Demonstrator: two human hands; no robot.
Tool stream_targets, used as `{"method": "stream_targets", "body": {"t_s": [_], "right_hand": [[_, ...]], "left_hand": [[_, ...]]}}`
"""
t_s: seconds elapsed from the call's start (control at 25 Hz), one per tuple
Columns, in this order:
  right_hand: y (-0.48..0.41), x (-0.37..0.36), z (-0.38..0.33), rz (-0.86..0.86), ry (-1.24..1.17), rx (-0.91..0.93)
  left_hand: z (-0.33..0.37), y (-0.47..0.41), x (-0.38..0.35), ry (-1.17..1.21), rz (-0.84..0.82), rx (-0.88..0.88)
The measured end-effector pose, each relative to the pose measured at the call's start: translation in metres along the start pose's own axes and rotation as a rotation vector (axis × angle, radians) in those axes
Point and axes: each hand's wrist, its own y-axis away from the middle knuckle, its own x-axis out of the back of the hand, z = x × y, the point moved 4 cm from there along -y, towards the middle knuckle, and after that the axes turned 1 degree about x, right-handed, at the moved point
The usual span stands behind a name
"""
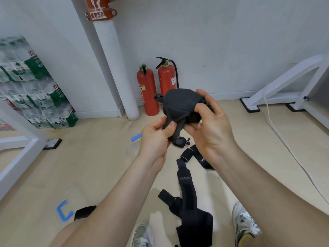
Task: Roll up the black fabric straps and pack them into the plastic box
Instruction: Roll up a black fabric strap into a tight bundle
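Observation:
I hold a rolled bundle of black fabric strap (179, 104) up in front of me. My right hand (211, 125) grips the roll from the right, fingers curled round it. My left hand (156, 138) pinches the strap's loose tail below the roll between thumb and fingers; a small black buckle (180, 142) dangles under it. A long black strap (187, 189) lies unrolled on the floor below my hands, running down to a wide pad (197, 229). Another black piece (83, 212) lies at lower left. The clear plastic box (71, 202) with blue clips is faint on the floor at left.
Two red fire extinguishers (147, 90) stand against the wall beside a white pipe (115, 68). Stacked water bottle packs (35, 90) fill the left. White table legs (284, 81) and a white cable (284, 139) are at right. My shoes (243, 223) are at the bottom.

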Motion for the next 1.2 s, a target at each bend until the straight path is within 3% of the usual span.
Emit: {"method": "stream_targets", "body": {"t_s": [0.28, 0.52, 0.68, 0.92, 1.2], "right_hand": [[-0.005, 0.009, -0.020, -0.042, 0.523, 0.055], [-0.008, 0.016, -0.013, -0.182, 0.955, 0.045], [-0.007, 0.019, 0.002, -0.315, 0.888, -0.014], [-0.009, 0.020, 0.008, -0.422, 0.739, -0.100], [-0.005, 0.010, 0.014, -0.406, 0.568, -0.079]], "left_hand": [[0.011, -0.001, 0.014, -0.032, 0.039, -0.029], [0.024, -0.001, 0.026, -0.323, 0.128, -0.191], [0.030, 0.009, 0.017, -0.425, 0.062, -0.302], [0.034, 0.009, 0.028, -0.394, -0.026, -0.250], [0.032, 0.006, 0.034, -0.294, 0.084, -0.236]]}}
